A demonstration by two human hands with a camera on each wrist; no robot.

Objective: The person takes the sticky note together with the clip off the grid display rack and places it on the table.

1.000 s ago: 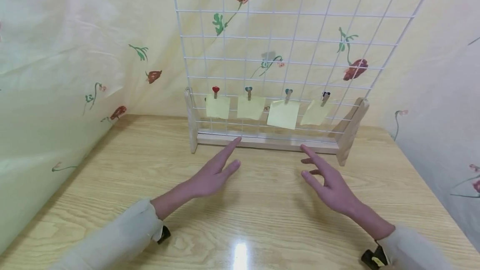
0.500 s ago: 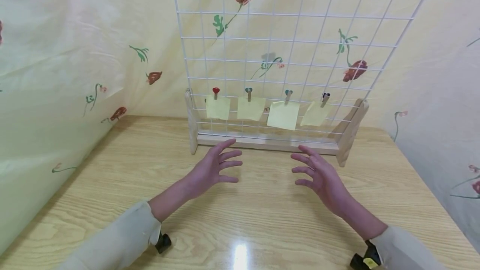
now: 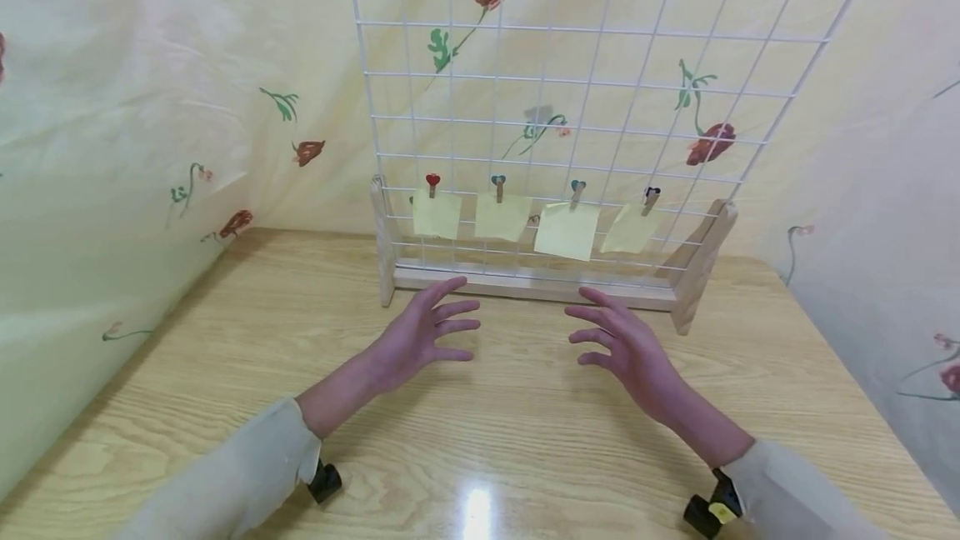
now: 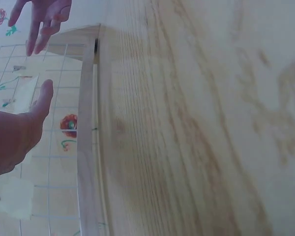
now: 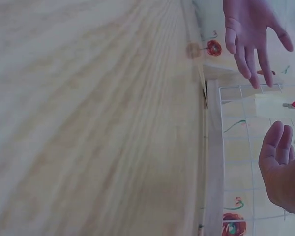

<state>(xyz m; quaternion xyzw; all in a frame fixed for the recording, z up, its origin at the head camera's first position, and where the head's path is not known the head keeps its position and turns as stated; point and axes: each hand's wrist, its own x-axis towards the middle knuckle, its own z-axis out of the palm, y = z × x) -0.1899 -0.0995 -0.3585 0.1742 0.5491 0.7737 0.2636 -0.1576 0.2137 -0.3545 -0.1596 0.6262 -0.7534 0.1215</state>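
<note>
My left hand [image 3: 412, 340] hovers above the table with fingers spread and nothing in it. Facing it, my right hand [image 3: 626, 348] is also held in the air, its fingers loosely bent and holding nothing. Beyond both hands stands a white wire grid [image 3: 555, 119] in a wooden stand [image 3: 540, 287]. Several pale yellow paper notes hang low on the grid, among them a leftmost note [image 3: 437, 215] under a clothespin with a red heart [image 3: 432, 180] and a larger note [image 3: 567, 231] right of the middle. Neither hand touches the grid or the notes.
The light wood table [image 3: 480, 423] lies under both hands. Flower-patterned cloth [image 3: 150, 157] covers the left side, the back behind the grid and the right side. A black wrist camera [image 3: 325, 483] sits under the left sleeve, another camera [image 3: 705, 515] by the right sleeve.
Both hands have turned, so their fingers now show spread toward each other. The right hand has shifted left, closer to the left hand. The notes and grid stay put.
</note>
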